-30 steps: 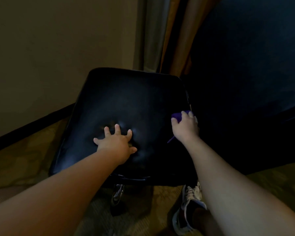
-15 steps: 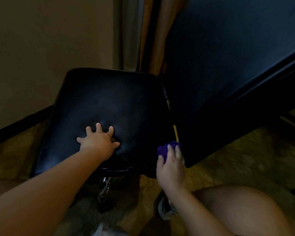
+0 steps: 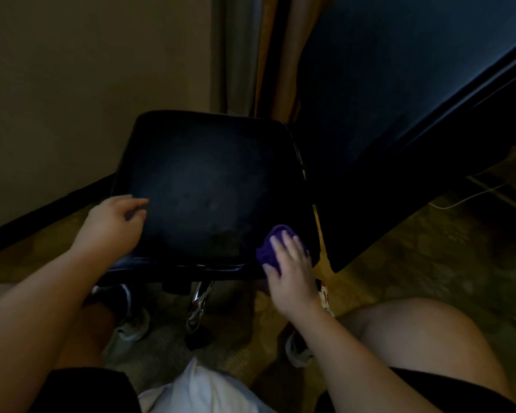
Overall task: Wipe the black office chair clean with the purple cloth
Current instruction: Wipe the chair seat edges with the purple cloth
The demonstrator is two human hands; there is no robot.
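black chair (image 3: 209, 186), purple cloth (image 3: 267, 248) (bunched at corner)

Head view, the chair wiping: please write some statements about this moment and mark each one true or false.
1. The right hand holds the purple cloth. True.
2. The left hand is at the left edge of the black office chair seat. True.
3. The purple cloth is at the seat's far left corner. False: it is at the near right corner.
4. Both hands touch the purple cloth. False: only the right hand does.
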